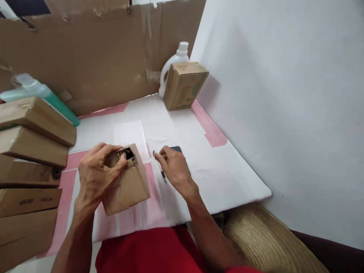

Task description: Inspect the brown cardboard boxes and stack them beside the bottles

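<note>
My left hand (98, 175) is closed around the top of a small brown cardboard box (127, 185) that lies on the white and pink table cover (227, 170). Its fingers press into the box's torn open end, where something dark shows. My right hand (173, 167) is just right of the box, fingers pinched on a thin pen (159, 167) whose tip points away from me. A dark flat object (176, 149) lies partly hidden behind that hand.
A stack of brown cardboard boxes (28, 163) fills the left side, with a green bottle (42, 94) behind it. A white jug (173, 62) and a green-printed carton (184, 85) stand at the back. Cardboard sheets form the back wall; a white wall is right. A straw hat (264, 242) lies below the table edge.
</note>
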Motion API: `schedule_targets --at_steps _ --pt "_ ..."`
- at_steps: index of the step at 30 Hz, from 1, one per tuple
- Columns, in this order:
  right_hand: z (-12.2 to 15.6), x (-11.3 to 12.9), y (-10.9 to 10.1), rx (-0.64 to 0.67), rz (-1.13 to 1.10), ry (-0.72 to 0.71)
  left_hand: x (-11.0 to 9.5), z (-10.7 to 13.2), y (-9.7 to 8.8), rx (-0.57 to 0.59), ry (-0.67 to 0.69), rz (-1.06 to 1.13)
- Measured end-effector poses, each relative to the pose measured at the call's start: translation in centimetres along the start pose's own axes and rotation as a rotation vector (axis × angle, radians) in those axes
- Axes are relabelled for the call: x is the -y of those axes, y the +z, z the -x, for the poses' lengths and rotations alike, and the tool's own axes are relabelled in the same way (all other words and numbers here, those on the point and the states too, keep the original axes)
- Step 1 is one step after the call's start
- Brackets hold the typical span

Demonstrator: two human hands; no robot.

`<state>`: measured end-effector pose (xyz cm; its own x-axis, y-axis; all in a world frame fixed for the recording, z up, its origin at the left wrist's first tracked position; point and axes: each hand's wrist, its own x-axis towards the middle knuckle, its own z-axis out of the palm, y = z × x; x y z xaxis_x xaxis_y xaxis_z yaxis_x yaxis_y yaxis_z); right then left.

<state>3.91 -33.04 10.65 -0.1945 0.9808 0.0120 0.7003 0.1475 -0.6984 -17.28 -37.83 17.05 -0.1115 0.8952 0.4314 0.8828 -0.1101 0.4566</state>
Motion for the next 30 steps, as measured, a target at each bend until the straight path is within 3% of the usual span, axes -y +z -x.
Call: schedule_targets --at_steps 2,4,8,11,13,16,18,23,30 --pt "0.7 -2.2 1.4 0.161 0.216 0.151 0.1 0.0 0.2 -0.001 0.011 0.005" --pt "1.3 -3.9 3.3 0.254 0.280 0.246 0.2 0.1 0.3 -0.009 0.025 0.007" --pt "1.9 -5.9 6.0 0.251 0.170 0.257 0.3 0.3 -0.1 -0.019 0.029 0.033" --pt "1.5 -6.1 5.9 0.224 0.035 0.225 0.5 0.4 -0.5 -0.023 -0.027 0.131" --pt "1.2 -5.4 4.8 0.106 -0.263 0.208 0.7 0.5 -0.6 -0.040 -0.077 0.176" --pt "1.0 -2.6 2.3 -0.159 -0.932 0.092 0.8 0.5 -0.2 -0.068 -0.110 0.195" --pt "1.2 0.0 1.0 -0.231 -1.124 -0.053 0.7 0.4 0.1 -0.073 -0.115 0.209" --pt "2.0 4.7 0.7 -0.270 -0.953 -0.314 0.1 0.5 0.6 -0.057 -0.112 0.186" --pt "1.9 5.1 1.5 -0.241 -0.786 -0.437 -0.7 1.0 0.7 -0.048 -0.062 0.169"
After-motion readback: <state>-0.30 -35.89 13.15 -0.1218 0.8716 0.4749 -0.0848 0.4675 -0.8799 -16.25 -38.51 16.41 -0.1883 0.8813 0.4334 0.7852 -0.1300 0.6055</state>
